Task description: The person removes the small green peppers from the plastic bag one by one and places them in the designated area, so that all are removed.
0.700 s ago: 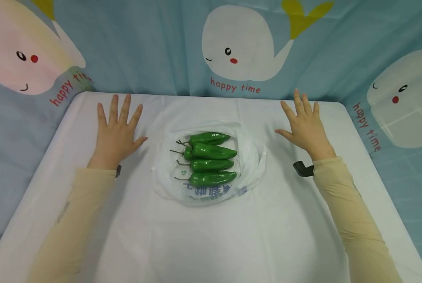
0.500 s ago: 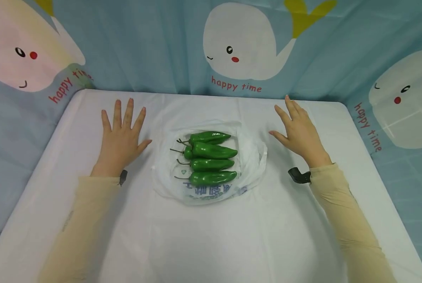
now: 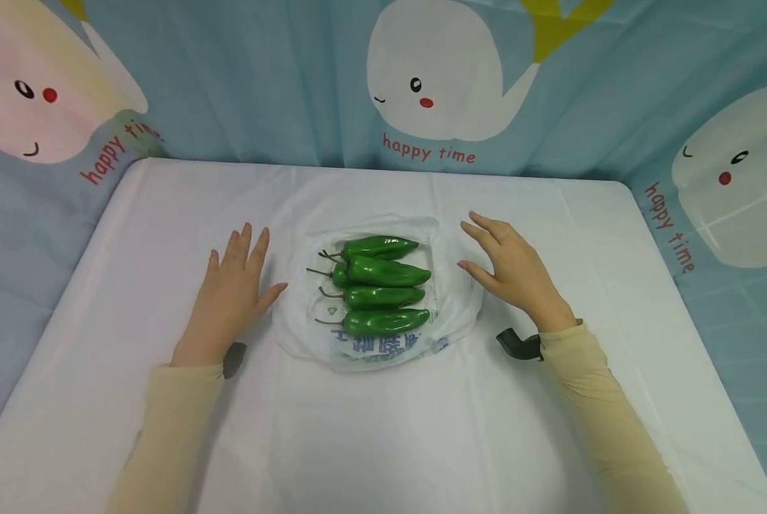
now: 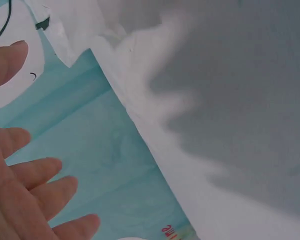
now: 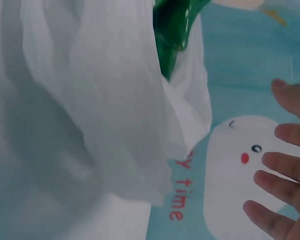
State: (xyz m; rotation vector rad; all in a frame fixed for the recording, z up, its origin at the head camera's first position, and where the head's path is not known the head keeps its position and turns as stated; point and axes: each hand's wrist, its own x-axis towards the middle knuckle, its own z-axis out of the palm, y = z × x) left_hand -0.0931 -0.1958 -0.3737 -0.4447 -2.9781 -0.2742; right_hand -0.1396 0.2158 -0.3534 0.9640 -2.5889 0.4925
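Note:
Several green peppers (image 3: pixel 386 272) lie side by side, stems to the left, on a white plastic bag (image 3: pixel 457 307) with its rim rumpled around them. My left hand (image 3: pixel 229 296), fingers spread and holding nothing, hovers left of the bag with its thumb near the bag's edge. On the other side my right hand (image 3: pixel 515 268) is spread over the bag's right edge, its fingers slightly bent and nothing in them. The right wrist view shows the bag's side (image 5: pixel 115 100) close up, with green peppers (image 5: pixel 175 30) showing above it.
A white cloth covers the table (image 3: pixel 383 442). Behind it and at both sides hangs a blue curtain (image 3: pixel 261 86) printed with whales and red words. A dark wrist mount (image 3: pixel 518 345) sticks out from the right sleeve, another (image 3: pixel 234 360) from the left.
Both hands have moved inward toward the bag and nearer to me; the right hand has turned to the left and its fingers have bent a little. The peppers and bag have stayed put.

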